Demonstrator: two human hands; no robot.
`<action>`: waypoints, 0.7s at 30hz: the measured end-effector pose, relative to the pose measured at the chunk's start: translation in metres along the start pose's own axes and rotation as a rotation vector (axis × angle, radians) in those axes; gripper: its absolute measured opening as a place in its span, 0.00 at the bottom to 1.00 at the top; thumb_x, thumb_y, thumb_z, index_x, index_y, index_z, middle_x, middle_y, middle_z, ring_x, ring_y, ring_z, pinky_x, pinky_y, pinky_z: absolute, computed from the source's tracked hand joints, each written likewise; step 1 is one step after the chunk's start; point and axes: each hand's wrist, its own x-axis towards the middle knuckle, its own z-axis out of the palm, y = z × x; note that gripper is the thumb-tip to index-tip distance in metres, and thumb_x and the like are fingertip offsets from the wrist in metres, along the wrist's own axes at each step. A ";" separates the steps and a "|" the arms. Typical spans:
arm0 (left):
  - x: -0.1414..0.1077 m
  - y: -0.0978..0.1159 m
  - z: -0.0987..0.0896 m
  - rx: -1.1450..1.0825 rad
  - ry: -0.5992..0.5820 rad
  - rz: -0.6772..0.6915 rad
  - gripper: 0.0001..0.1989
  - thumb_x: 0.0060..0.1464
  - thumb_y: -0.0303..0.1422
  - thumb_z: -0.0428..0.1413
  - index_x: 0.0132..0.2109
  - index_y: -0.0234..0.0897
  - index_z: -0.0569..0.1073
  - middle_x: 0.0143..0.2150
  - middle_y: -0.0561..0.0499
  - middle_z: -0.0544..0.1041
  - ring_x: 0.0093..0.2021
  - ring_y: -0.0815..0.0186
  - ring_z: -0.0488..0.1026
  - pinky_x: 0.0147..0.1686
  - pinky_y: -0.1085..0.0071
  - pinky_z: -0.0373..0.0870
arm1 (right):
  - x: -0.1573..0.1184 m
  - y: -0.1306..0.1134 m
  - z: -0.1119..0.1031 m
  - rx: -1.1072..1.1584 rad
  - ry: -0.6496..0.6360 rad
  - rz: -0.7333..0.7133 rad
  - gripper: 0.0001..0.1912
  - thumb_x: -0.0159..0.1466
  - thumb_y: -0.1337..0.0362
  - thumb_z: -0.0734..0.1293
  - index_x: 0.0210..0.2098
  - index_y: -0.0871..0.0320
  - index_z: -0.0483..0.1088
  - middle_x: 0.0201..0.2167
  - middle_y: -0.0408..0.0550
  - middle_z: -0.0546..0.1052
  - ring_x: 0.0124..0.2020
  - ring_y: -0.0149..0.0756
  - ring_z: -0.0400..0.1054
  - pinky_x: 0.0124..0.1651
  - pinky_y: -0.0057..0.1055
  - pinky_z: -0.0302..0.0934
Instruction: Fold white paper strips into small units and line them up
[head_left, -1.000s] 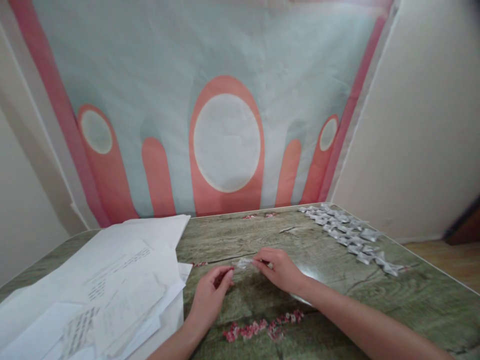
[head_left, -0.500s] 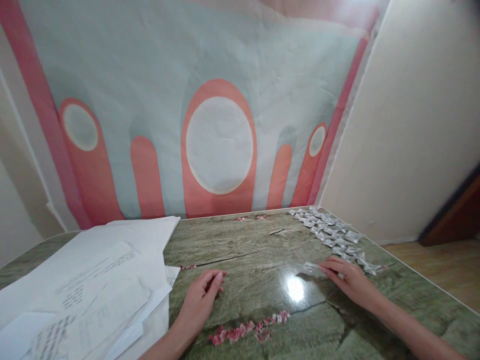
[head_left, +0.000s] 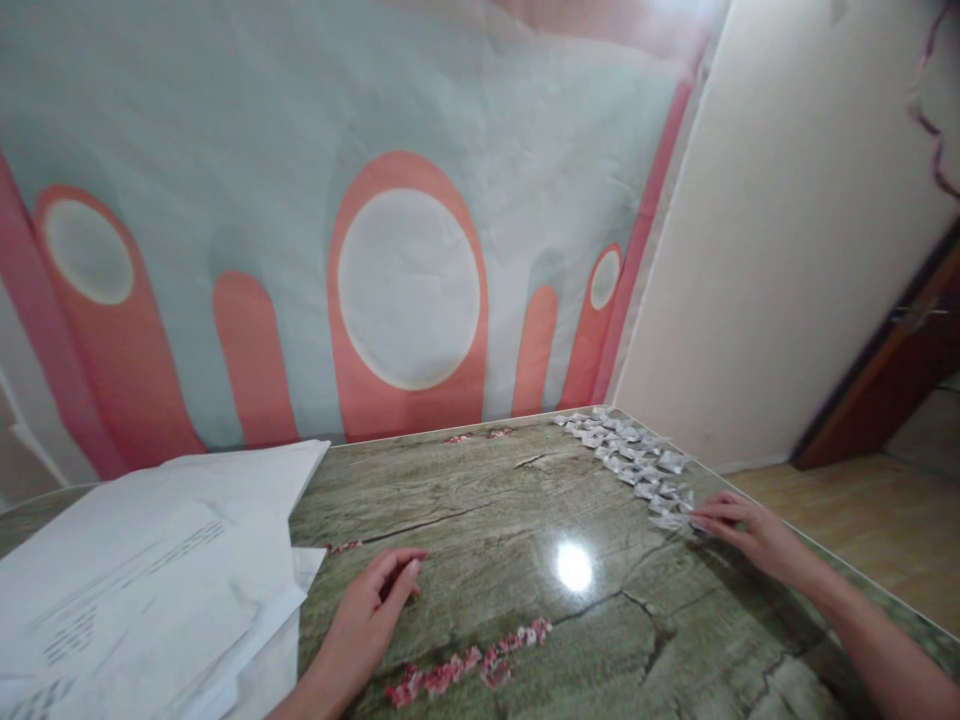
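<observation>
At the table's right side, my right hand (head_left: 754,535) pinches the edge of a small white paper twist (head_left: 667,521) between thumb and fingers. This twist lies at the near end of several rows of similar crumpled, bow-shaped paper pieces (head_left: 626,455), close to or touching them. Whether anything is wrapped inside them cannot be seen. My left hand (head_left: 371,605) rests over the table near the middle, fingers loosely curled and thumb slightly apart, with nothing visible in it. Just left of it is a stack of white paper sheets (head_left: 217,590), some with printed text.
The wood-patterned table (head_left: 480,535) has printed pink flowers (head_left: 469,665) and a bright light reflection. Behind it hangs a backdrop (head_left: 409,420) with orange arches. A brown door (head_left: 862,400) is at the far right, beyond the table edge.
My right hand has moved right with the paper twist, from bare tabletop to the near end of the rows. My left hand keeps its curled pose. The view has turned slightly right.
</observation>
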 end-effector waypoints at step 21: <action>-0.001 0.006 0.000 0.056 -0.004 -0.003 0.17 0.55 0.44 0.47 0.43 0.39 0.71 0.34 0.51 0.75 0.33 0.63 0.73 0.36 0.71 0.68 | -0.003 -0.006 0.007 -0.147 0.139 -0.040 0.17 0.60 0.50 0.61 0.37 0.53 0.75 0.34 0.49 0.73 0.35 0.40 0.69 0.38 0.34 0.64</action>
